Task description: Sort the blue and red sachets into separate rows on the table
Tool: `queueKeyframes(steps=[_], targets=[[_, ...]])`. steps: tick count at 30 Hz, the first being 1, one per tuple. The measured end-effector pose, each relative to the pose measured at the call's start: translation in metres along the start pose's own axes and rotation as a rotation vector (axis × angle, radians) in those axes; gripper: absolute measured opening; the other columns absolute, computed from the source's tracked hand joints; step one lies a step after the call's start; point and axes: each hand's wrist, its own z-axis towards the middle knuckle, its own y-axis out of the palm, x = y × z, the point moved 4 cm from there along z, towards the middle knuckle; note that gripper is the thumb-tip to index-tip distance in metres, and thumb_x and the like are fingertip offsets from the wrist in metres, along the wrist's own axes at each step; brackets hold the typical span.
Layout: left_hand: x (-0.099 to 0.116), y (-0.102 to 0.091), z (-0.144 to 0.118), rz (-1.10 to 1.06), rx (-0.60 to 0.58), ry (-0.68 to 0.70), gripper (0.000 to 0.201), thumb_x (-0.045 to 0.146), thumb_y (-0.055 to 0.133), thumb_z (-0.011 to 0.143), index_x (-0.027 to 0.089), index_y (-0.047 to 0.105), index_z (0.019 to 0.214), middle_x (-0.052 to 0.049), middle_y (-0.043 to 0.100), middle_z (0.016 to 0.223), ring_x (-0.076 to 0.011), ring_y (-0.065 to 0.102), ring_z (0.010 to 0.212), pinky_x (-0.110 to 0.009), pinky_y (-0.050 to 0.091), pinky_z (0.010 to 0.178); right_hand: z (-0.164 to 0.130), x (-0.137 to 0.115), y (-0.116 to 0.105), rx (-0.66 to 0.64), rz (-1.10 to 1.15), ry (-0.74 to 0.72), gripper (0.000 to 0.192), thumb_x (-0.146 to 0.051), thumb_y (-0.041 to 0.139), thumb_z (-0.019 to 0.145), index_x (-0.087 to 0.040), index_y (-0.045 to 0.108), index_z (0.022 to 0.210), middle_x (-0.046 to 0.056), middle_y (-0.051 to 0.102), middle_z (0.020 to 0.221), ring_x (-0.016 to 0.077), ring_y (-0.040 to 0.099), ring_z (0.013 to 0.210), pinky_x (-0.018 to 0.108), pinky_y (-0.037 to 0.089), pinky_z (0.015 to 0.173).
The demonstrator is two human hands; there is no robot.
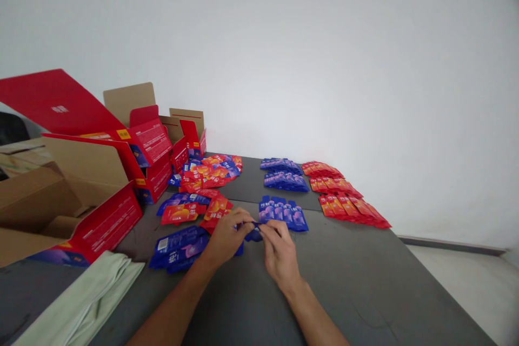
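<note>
My left hand [226, 236] and my right hand [279, 250] meet over the grey table [365, 281], both pinching a small blue sachet [253, 234] between the fingertips. Just beyond the fingers lies a fanned row of blue sachets [284, 213]. Left of my left hand sits a loose heap of blue sachets [178, 246], and behind it a mixed pile of red and blue sachets [203, 184].
Two more blue rows [284, 173] and several red sachet rows [344, 197] lie at the back right. Open red cardboard boxes [97, 184] stand on the left. A pale green cloth [89, 297] lies at the front left. A white wall rises behind.
</note>
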Motion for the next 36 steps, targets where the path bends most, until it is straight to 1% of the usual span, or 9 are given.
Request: queueKeyframes(steps=[4,8,11,14,19,26,30,34,36], targets=[[-0.008,0.001,0.001,-0.051,0.018,0.009,0.014,0.026,0.060,0.083,0.023,0.074,0.081,-0.005,0.067,0.087,-0.0201,0.060,0.087,-0.030,0.045,0.080,0.001,-0.001,0.001,-0.080,0.008,0.023,0.030,-0.015,0.046,0.094,-0.024,0.064,0.115,0.008,0.055,0.101,0.0173,0.056,0.091,0.032,0.050,0.079],[-0.012,0.003,-0.002,-0.027,0.036,0.018,0.014,0.027,0.060,0.083,0.024,0.074,0.081,-0.005,0.068,0.088,-0.0205,0.060,0.088,-0.031,0.045,0.081,0.003,-0.003,-0.003,-0.058,-0.118,-0.031,0.028,-0.014,0.047,0.092,-0.024,0.066,0.111,0.008,0.059,0.096,0.0199,0.055,0.090,0.036,0.050,0.079],[-0.009,0.004,-0.004,0.006,0.103,0.012,0.013,0.026,0.061,0.083,0.024,0.074,0.082,-0.004,0.068,0.090,-0.0205,0.060,0.089,-0.031,0.045,0.083,0.004,-0.006,-0.005,-0.051,-0.223,-0.064,0.029,-0.013,0.047,0.091,-0.024,0.067,0.109,0.009,0.061,0.096,0.0212,0.056,0.092,0.038,0.049,0.079],[-0.005,0.006,-0.005,0.031,0.153,0.007,0.013,0.026,0.060,0.083,0.024,0.073,0.081,-0.004,0.067,0.088,-0.0208,0.059,0.088,-0.031,0.045,0.082,0.005,-0.009,-0.006,-0.025,-0.262,-0.065,0.029,-0.013,0.046,0.091,-0.023,0.065,0.110,0.009,0.061,0.101,0.0221,0.056,0.095,0.039,0.048,0.082],[0.000,0.007,-0.005,0.041,0.184,0.017,0.013,0.026,0.059,0.084,0.023,0.071,0.079,-0.004,0.066,0.087,-0.0208,0.058,0.088,-0.030,0.044,0.081,0.006,-0.010,-0.008,0.039,-0.258,-0.038,0.024,-0.016,0.049,0.092,-0.023,0.064,0.110,0.011,0.058,0.111,0.0231,0.055,0.102,0.041,0.048,0.087],[0.001,0.010,-0.009,0.072,0.191,0.051,0.013,0.025,0.056,0.086,0.023,0.067,0.080,-0.004,0.064,0.088,-0.0197,0.058,0.088,-0.030,0.044,0.081,0.007,-0.010,-0.008,0.047,-0.286,0.027,0.018,-0.018,0.050,0.091,-0.022,0.062,0.104,0.011,0.059,0.111,0.0248,0.055,0.103,0.044,0.048,0.088],[0.003,0.013,-0.009,0.064,0.178,0.045,0.014,0.025,0.055,0.087,0.022,0.067,0.080,-0.004,0.065,0.088,-0.0199,0.058,0.088,-0.030,0.043,0.081,0.007,-0.011,-0.009,0.048,-0.288,0.036,0.018,-0.018,0.050,0.091,-0.022,0.061,0.106,0.012,0.059,0.113,0.0251,0.055,0.104,0.045,0.048,0.090],[0.004,0.013,-0.009,0.030,0.189,0.026,0.013,0.026,0.054,0.086,0.021,0.064,0.078,-0.003,0.063,0.085,-0.0193,0.057,0.086,-0.029,0.043,0.079,0.005,-0.010,-0.008,0.087,-0.220,0.038,0.020,-0.018,0.050,0.092,-0.022,0.058,0.109,0.012,0.059,0.114,0.0244,0.055,0.106,0.043,0.047,0.092],[0.003,0.012,-0.008,0.013,0.176,-0.003,0.014,0.026,0.054,0.086,0.021,0.061,0.076,-0.002,0.061,0.081,-0.0178,0.055,0.080,-0.028,0.042,0.074,0.004,-0.007,-0.007,0.083,-0.149,0.054,0.018,-0.019,0.049,0.092,-0.022,0.057,0.108,0.010,0.061,0.107,0.0228,0.057,0.103,0.039,0.048,0.091]])
